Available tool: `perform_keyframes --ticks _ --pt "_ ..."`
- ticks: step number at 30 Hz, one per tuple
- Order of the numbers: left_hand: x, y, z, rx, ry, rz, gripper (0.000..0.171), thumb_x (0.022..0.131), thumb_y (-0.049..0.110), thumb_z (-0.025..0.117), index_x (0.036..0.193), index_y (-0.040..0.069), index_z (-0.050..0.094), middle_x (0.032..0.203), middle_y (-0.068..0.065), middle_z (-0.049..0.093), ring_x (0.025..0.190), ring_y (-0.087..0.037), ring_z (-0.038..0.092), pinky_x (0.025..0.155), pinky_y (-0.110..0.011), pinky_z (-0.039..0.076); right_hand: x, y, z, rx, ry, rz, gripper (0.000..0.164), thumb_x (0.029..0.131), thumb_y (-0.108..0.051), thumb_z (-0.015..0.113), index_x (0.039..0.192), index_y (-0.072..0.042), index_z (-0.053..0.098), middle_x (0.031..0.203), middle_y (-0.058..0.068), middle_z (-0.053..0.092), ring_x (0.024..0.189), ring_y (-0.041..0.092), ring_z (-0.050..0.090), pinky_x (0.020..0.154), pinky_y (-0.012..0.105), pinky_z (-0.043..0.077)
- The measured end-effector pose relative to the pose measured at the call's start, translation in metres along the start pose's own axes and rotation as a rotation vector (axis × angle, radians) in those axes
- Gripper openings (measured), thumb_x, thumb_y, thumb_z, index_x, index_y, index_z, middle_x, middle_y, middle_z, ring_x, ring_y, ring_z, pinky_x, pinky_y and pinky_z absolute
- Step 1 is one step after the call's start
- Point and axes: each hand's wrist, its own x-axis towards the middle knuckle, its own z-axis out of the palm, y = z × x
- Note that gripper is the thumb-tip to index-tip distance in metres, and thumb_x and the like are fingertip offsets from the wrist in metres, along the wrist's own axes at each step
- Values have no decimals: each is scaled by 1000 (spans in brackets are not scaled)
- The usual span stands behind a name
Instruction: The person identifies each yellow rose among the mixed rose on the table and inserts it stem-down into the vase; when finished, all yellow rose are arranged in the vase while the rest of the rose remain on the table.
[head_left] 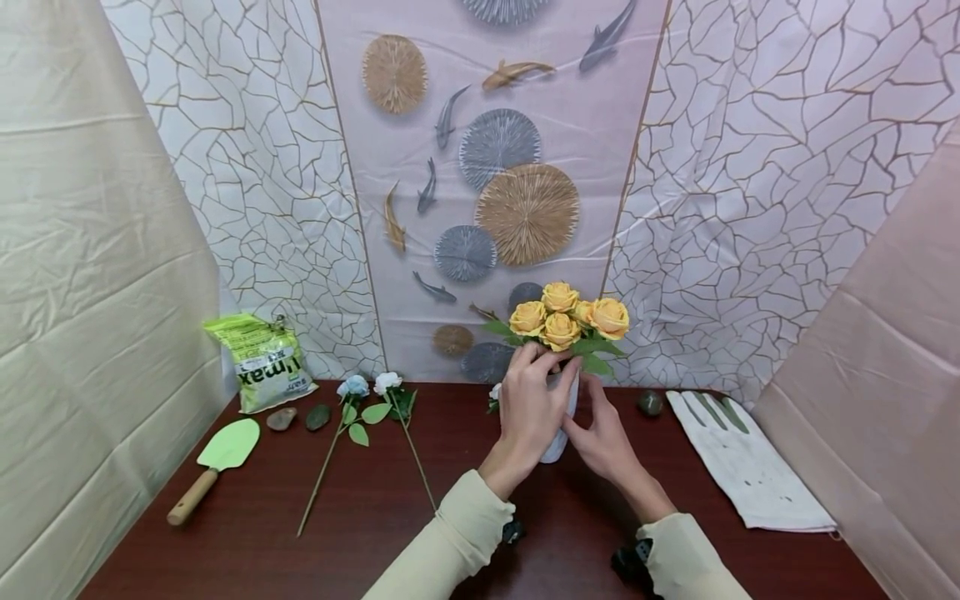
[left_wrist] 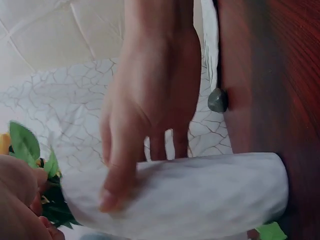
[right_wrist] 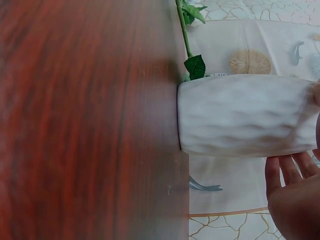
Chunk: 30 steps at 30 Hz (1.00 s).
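Observation:
A bunch of yellow roses [head_left: 560, 331] with green leaves stands in a white dimpled vase [head_left: 553, 452], upright on the table. At the vase's mouth, my left hand [head_left: 531, 402] has its fingers curled at the stems just under the blooms. In the left wrist view its fingertips pinch among the dark leaves. My right hand [head_left: 606, 440] grips the vase from the right, thumb across the front [left_wrist: 117, 192] and fingers behind. The stems' lower ends are hidden inside the vase.
To the left lie a blue rose [head_left: 353, 387], a white rose [head_left: 387, 382], two stones [head_left: 318, 417], a green trowel [head_left: 229, 445] and a bag [head_left: 267, 372]. Another white flower [head_left: 494, 395] lies behind the vase. At right are a dark stone [head_left: 650, 403] and a white glove [head_left: 742, 462].

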Motion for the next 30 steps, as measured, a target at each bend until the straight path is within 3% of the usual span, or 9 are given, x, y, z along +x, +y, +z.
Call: perform_keyframes --ticks 8,15,17,20,22,24,28,30 --pt "-8 -14 -1 81 14 14 15 93 38 73 92 25 80 83 11 58 73 -3 55 55 -19 46 0 -2 2 -29 15 -2 75 92 -26 75 154 -31 32 133 1 60 117 17 61 95 38 51" --pt "-8 -11 -10 31 32 -30 18 89 46 75 87 29 79 74 12 55 58 1 46 47 -15 34 -1 -2 3 -26 7 -16 84 94 -28 73 159 -36 20 156 4 43 138 24 47 107 51 44" --pt "-8 -10 -14 47 65 -9 21 87 49 77 83 28 76 70 12 53 57 2 43 49 -15 33 0 -3 4 -18 4 -14 78 93 -29 73 156 -33 28 147 5 53 130 23 55 101 49 49" --pt "-4 -7 -21 102 148 89 29 84 51 79 78 24 68 68 10 52 60 -3 42 56 -19 33 1 -5 3 -14 7 -20 66 93 -30 74 149 -26 38 123 4 63 108 19 61 87 40 53" --pt "2 -1 -25 135 197 178 30 84 51 78 83 23 68 74 9 58 68 -7 47 63 -24 36 1 -6 2 -9 7 -26 61 93 -29 74 144 -24 41 113 3 63 101 17 61 82 36 52" --pt "10 7 -29 154 219 253 29 86 51 77 96 24 72 89 8 65 82 -12 52 71 -28 39 1 -5 1 -8 2 -31 61 94 -27 73 145 -23 40 116 2 62 103 17 60 84 34 52" --pt "28 21 -31 214 151 315 47 90 49 73 132 31 66 125 5 65 109 -18 53 82 -33 41 -1 -3 -2 -9 -12 -34 64 95 -28 72 148 -24 37 128 -2 60 114 15 59 91 33 52" --pt "33 23 -29 235 96 326 50 91 47 73 138 34 61 134 6 61 118 -19 50 85 -34 41 -2 -1 -2 -12 -15 -28 65 95 -30 72 149 -25 36 132 -3 59 117 13 58 92 31 51"
